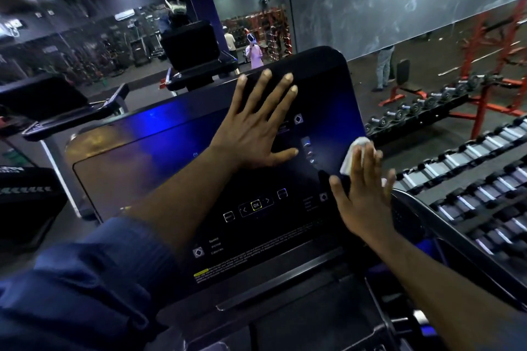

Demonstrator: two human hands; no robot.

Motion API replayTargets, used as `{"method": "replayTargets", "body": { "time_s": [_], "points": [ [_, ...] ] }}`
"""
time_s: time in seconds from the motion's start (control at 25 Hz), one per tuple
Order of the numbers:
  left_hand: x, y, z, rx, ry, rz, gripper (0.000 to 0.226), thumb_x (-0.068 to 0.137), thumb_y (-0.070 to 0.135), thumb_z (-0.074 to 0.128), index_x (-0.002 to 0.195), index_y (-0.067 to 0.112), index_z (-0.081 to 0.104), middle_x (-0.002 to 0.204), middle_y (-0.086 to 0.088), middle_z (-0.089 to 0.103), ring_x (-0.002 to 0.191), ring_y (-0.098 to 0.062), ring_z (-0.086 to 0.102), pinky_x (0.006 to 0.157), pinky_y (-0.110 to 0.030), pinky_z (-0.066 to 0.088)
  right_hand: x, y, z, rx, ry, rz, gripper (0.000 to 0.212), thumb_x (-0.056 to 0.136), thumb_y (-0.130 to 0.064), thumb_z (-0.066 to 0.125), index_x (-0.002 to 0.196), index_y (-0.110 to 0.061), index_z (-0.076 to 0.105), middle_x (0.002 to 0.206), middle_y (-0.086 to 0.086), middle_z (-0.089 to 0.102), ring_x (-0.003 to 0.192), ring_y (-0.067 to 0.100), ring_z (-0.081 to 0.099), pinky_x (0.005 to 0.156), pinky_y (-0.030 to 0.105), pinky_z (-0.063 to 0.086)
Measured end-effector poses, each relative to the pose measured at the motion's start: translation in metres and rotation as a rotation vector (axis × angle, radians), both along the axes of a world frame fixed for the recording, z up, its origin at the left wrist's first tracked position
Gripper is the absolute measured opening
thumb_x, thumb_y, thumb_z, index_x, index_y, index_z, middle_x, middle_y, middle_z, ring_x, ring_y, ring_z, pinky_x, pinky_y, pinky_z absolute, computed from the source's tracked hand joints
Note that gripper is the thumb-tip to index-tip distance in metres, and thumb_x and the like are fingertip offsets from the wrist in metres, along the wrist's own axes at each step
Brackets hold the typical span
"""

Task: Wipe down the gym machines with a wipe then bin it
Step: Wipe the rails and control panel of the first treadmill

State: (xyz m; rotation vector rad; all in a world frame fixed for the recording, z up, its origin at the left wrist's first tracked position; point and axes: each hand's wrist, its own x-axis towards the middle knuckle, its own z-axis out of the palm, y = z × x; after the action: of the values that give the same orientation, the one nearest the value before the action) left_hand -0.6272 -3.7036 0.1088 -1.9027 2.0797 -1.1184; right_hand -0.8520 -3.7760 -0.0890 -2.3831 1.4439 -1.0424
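Observed wiping step under way on treadmill console (313, 65). Noted left hand (253, 128) splayed flat on screen (159, 151), right hand (362, 194) pressing wipe (352, 157) flat-fingered against right edge. Judged due next: sweep across button panel (256, 205)

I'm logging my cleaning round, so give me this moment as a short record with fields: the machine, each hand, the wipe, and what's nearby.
machine: treadmill console, dark glossy panel, OK button lit
left hand: flat on the console's upper panel, fingers spread
right hand: straight fingers pressing the wipe against the console's right edge
wipe: white, crumpled, partly under the fingers
nearby: dumbbell racks to the right
task stage: wiping, wipe not yet binned
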Motion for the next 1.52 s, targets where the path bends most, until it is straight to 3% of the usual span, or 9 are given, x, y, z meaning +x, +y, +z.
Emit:
{"method": "replayTargets", "body": {
  "time_s": [0.24, 0.44, 0.56, 0.72, 0.92, 1.0, 1.16, 1.36, 1.52],
  "points": [
    [-0.021, 0.049, -0.085, -0.089, 0.162, -0.027, 0.091, 0.102, 0.067, 0.041, 0.167, 0.011, 0.012, 0.176, -0.009, 0.001, 0.162, -0.027, -0.001, 0.130, -0.056, 0.005, -0.012, 0.059, -0.051, -0.148, 0.288, 0.308, 0.087, 0.100, -0.076, 0.022, 0.167, -0.023, 0.005, 0.175, 0.000, -0.005, 0.161, 0.029, 0.002, 0.125, 0.064, 0.009],
    [-0.014, 0.085, -0.124, -0.133, 0.155, 0.085, 0.091, 0.103, 0.066, 0.042, 0.167, 0.009, 0.012, 0.176, -0.009, 0.003, 0.162, -0.029, 0.003, 0.129, -0.059, 0.007, -0.021, 0.031, -0.049, 0.148, 0.024, 0.050, 0.090, 0.097, -0.079, 0.011, 0.165, -0.024, -0.012, 0.172, 0.000, -0.020, 0.159, 0.024, -0.016, 0.126, 0.062, -0.003],
    [-0.009, 0.081, -0.113, -0.210, 0.170, 0.122, 0.089, 0.104, 0.066, 0.040, 0.167, 0.009, 0.015, 0.175, -0.010, 0.007, 0.162, -0.030, 0.006, 0.128, -0.060, 0.009, 0.017, 0.042, -0.012, 0.056, 0.056, 0.158, 0.095, 0.096, -0.080, 0.014, 0.165, -0.019, -0.009, 0.173, 0.006, -0.015, 0.159, 0.029, -0.015, 0.125, 0.060, -0.009],
    [-0.006, 0.083, -0.106, -0.243, 0.189, 0.143, 0.088, 0.104, 0.065, 0.038, 0.167, 0.010, 0.011, 0.176, -0.009, 0.003, 0.162, -0.029, 0.001, 0.128, -0.060, 0.006, -0.015, 0.073, -0.060, -0.156, 0.338, 0.382, 0.091, 0.097, -0.082, 0.020, 0.166, -0.026, 0.002, 0.174, -0.003, -0.006, 0.161, 0.025, -0.001, 0.120, 0.071, 0.016],
    [0.006, 0.107, -0.125, -0.290, 0.268, 0.193, 0.089, 0.104, 0.062, 0.045, 0.167, 0.009, 0.013, 0.176, -0.010, 0.005, 0.162, -0.029, 0.004, 0.128, -0.062, 0.010, 0.010, 0.044, -0.015, 0.185, 0.055, 0.092, 0.097, 0.093, -0.085, 0.008, 0.164, -0.023, -0.016, 0.170, 0.002, -0.026, 0.157, 0.025, -0.024, 0.123, 0.066, -0.008],
    [0.010, 0.113, -0.129, -0.310, 0.278, 0.210, 0.088, 0.104, 0.063, 0.045, 0.167, 0.010, 0.014, 0.175, -0.010, 0.006, 0.162, -0.030, 0.005, 0.128, -0.061, 0.010, 0.040, 0.066, 0.004, -0.007, 0.217, 0.287, 0.096, 0.094, -0.085, 0.013, 0.165, -0.024, -0.012, 0.171, 0.001, -0.023, 0.157, 0.026, -0.022, 0.123, 0.064, -0.012],
    [0.019, 0.116, -0.121, -0.342, 0.304, 0.228, 0.088, 0.104, 0.065, 0.042, 0.167, 0.011, 0.012, 0.176, -0.009, 0.003, 0.162, -0.028, 0.002, 0.128, -0.061, 0.007, 0.014, 0.096, -0.039, -0.254, 0.424, 0.484, 0.089, 0.095, -0.084, 0.028, 0.166, -0.033, 0.009, 0.174, -0.007, 0.005, 0.161, 0.019, -0.002, 0.122, 0.068, 0.014],
    [0.035, 0.123, -0.102, -0.367, 0.308, 0.227, 0.086, 0.105, 0.064, 0.039, 0.168, 0.012, 0.010, 0.176, -0.008, 0.001, 0.162, -0.027, 0.001, 0.128, -0.062, 0.008, 0.053, 0.056, 0.038, 0.081, 0.153, 0.157, 0.090, 0.097, -0.081, 0.014, 0.163, -0.029, -0.019, 0.169, 0.000, -0.029, 0.157, 0.026, -0.024, 0.122, 0.058, -0.017],
    [0.048, 0.126, -0.085, -0.362, 0.313, 0.183, 0.081, 0.107, 0.060, 0.039, 0.168, 0.013, 0.013, 0.176, -0.008, 0.002, 0.162, -0.026, 0.000, 0.128, -0.060, 0.009, 0.073, 0.079, 0.063, -0.196, 0.442, 0.423, 0.087, 0.096, -0.083, 0.014, 0.161, -0.036, -0.020, 0.168, -0.007, -0.031, 0.156, 0.022, -0.026, 0.122, 0.061, -0.017]
  ]
}}
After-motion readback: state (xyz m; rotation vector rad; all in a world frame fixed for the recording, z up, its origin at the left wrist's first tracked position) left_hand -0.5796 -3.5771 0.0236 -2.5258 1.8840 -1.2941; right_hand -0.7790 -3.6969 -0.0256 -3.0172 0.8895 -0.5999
